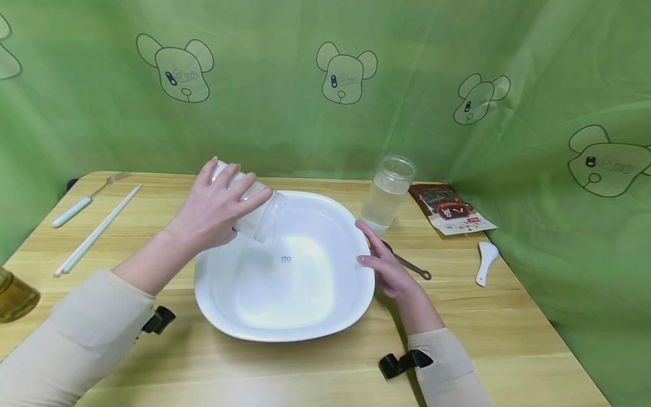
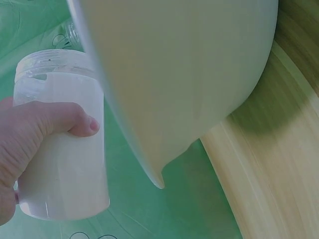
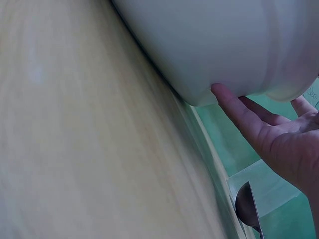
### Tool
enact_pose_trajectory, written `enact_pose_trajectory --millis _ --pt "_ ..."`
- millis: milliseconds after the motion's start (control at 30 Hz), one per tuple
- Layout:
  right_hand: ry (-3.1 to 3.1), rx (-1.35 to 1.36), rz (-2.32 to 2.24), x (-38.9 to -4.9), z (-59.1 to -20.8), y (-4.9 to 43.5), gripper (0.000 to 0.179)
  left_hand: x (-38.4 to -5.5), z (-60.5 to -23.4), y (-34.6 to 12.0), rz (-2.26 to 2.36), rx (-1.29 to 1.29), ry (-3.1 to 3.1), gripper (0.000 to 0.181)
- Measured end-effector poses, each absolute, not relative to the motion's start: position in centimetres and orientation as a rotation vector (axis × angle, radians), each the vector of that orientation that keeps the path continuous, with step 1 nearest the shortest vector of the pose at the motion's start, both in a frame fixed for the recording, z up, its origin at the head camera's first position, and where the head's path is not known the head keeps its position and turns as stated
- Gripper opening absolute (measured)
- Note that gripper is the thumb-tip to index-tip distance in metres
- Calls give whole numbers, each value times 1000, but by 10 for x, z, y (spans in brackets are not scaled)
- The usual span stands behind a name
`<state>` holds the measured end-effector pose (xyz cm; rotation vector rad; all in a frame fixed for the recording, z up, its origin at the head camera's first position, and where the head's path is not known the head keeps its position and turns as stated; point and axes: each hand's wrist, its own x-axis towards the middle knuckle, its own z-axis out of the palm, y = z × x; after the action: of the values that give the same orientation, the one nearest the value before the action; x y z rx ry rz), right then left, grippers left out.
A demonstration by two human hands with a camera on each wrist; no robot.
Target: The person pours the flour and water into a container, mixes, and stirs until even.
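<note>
Left hand is gripping a jar, tilting it over the basin; right hand is gripping the basin's right rim. Basin and glass are standing on the desk.

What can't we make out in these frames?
Jar, head view: left hand covers much of its side.
White basin, left wrist view: inside hidden by its outer wall.
Ladle, head view: bowl hidden by right hand and white basin.
Packet, head view: small print too tiny to read.
Amber object, head view: cut off by left edge, unidentifiable.
</note>
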<state>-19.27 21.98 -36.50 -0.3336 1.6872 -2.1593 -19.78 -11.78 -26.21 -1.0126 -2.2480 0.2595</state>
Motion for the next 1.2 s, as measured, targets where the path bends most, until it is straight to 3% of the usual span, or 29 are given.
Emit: enact_pose_trajectory --millis 1200 --pt "1701 -353 -2152 -193 -365 220 71 -199 -261 -116 270 -1041 -2226 72"
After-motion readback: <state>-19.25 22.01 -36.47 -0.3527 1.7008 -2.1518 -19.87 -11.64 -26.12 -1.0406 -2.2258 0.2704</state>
